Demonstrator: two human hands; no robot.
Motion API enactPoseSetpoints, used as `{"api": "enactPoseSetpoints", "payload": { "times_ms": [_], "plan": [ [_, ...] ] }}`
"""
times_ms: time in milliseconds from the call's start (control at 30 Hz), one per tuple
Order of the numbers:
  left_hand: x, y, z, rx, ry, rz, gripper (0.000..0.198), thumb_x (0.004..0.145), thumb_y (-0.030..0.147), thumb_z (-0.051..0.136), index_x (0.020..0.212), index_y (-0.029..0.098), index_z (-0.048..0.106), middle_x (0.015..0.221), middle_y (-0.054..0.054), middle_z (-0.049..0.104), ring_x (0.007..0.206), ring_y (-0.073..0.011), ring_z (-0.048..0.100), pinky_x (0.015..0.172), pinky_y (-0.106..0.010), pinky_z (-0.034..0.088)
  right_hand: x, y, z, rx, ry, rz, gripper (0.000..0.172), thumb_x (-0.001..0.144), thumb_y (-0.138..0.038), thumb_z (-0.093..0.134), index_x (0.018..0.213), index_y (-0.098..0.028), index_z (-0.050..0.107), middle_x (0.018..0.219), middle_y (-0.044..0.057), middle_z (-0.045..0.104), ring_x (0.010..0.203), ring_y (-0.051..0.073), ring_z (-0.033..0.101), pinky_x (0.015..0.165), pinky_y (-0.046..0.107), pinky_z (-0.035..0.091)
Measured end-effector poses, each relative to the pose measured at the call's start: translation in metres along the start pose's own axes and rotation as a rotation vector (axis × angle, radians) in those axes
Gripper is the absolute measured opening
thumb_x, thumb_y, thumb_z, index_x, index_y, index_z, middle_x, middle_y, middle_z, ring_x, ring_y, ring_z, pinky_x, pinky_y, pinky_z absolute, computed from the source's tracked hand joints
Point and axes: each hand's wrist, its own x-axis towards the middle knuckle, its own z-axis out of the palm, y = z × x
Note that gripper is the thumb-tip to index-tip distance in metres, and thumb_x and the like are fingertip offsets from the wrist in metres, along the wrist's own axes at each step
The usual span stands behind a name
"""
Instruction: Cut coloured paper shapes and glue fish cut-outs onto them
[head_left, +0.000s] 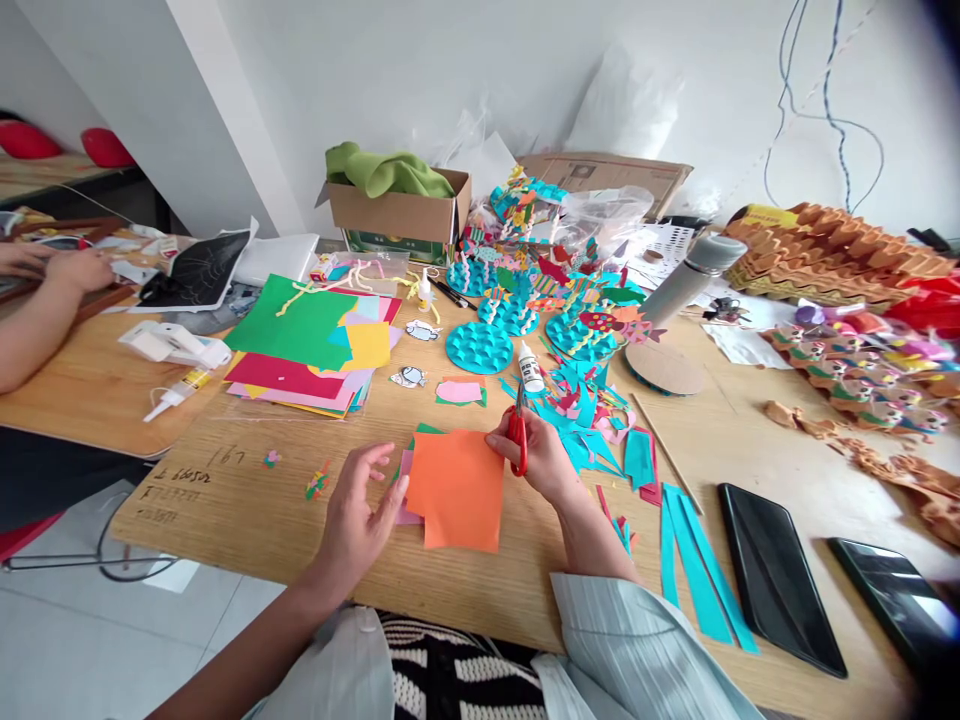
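My right hand (541, 455) grips a pair of red-handled scissors (518, 440), its thumb at the top right corner of an orange paper sheet (459, 490). My left hand (364, 520) is open at the left of that sheet, fingers apart, thumb close to its edge; whether it touches I cannot tell. Pink and green paper peeks out from under the orange sheet. Beyond it lie a pink-and-green paper cutout (461, 391), a fish drawing cutout (409, 377) and a second fish cutout (422, 329). A white glue bottle (531, 370) is just past the scissors.
Coloured paper (296, 325) is stacked at the left, near a hot glue gun (176, 345). Blue scraps (592, 415), a blue scalloped disc (480, 348) and paper-fish decorations stand ahead. A grey bottle (694, 275) and black phone (780, 575) are right. A co-worker's hands (75, 270) show far left.
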Motion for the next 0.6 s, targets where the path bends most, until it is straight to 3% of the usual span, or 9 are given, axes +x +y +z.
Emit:
{"api": "enactPoseSetpoints", "payload": {
  "times_ms": [100,200,267,333,400,500,600],
  "plan": [
    [0.015,0.002,-0.004,-0.161,-0.042,-0.186,0.038,0.085,0.037,0.058,0.118,0.020,0.050,0.113,-0.010,0.060,0.090,-0.0177,0.059,0.077,-0.031,0.051,-0.003,-0.006,0.000,0.055,-0.042,0.001,0.032,0.064,-0.039,0.076,0.073,-0.021,0.051,0.065,-0.003,0.057,0.057,0.013,0.049,0.052,0.025,0.041],
    [0.027,0.006,-0.004,-0.329,-0.208,-0.300,0.045,0.080,0.039,0.063,0.119,0.019,0.052,0.103,-0.007,0.065,0.083,-0.0166,0.062,0.075,-0.030,0.051,-0.005,-0.007,0.002,0.068,-0.085,0.003,0.033,0.065,-0.041,0.076,0.074,-0.021,0.051,0.067,-0.002,0.059,0.058,0.013,0.050,0.052,0.025,0.042],
    [0.032,0.008,-0.002,-0.399,-0.339,-0.351,0.036,0.077,0.037,0.065,0.107,0.017,0.061,0.094,-0.006,0.068,0.082,-0.0168,0.063,0.074,-0.028,0.051,-0.005,-0.008,0.002,0.073,-0.094,0.001,0.034,0.065,-0.042,0.076,0.074,-0.021,0.051,0.067,-0.002,0.059,0.057,0.012,0.050,0.052,0.025,0.042],
    [0.034,0.010,0.000,-0.448,-0.393,-0.399,0.025,0.075,0.036,0.065,0.090,0.016,0.066,0.086,-0.005,0.069,0.078,-0.0164,0.063,0.070,-0.026,0.050,-0.006,-0.010,0.002,0.085,-0.077,0.006,0.036,0.064,-0.043,0.078,0.074,-0.021,0.051,0.066,-0.002,0.059,0.056,0.012,0.051,0.053,0.026,0.042],
    [0.037,0.010,0.000,-0.498,-0.347,-0.457,0.022,0.072,0.035,0.067,0.082,0.015,0.066,0.075,-0.002,0.067,0.066,-0.0132,0.060,0.059,-0.023,0.047,-0.006,-0.012,0.002,0.111,-0.049,0.014,0.039,0.063,-0.045,0.079,0.076,-0.021,0.051,0.067,-0.002,0.060,0.059,0.013,0.053,0.056,0.027,0.044],
    [0.041,0.010,-0.001,-0.597,-0.176,-0.549,0.026,0.066,0.036,0.073,0.079,0.015,0.064,0.065,0.002,0.062,0.050,-0.0076,0.050,0.046,-0.019,0.039,-0.006,-0.013,-0.001,0.156,-0.054,0.023,0.041,0.063,-0.047,0.079,0.079,-0.021,0.050,0.071,0.000,0.062,0.063,0.015,0.056,0.060,0.029,0.047],
    [0.046,0.010,-0.004,-0.701,-0.044,-0.622,0.033,0.057,0.036,0.078,0.076,0.015,0.061,0.069,0.002,0.063,0.052,-0.0084,0.052,0.044,-0.020,0.041,-0.007,-0.011,-0.002,0.122,-0.110,0.024,0.042,0.062,-0.044,0.081,0.079,-0.021,0.051,0.074,0.000,0.063,0.063,0.015,0.056,0.058,0.027,0.045]
  ]
}}
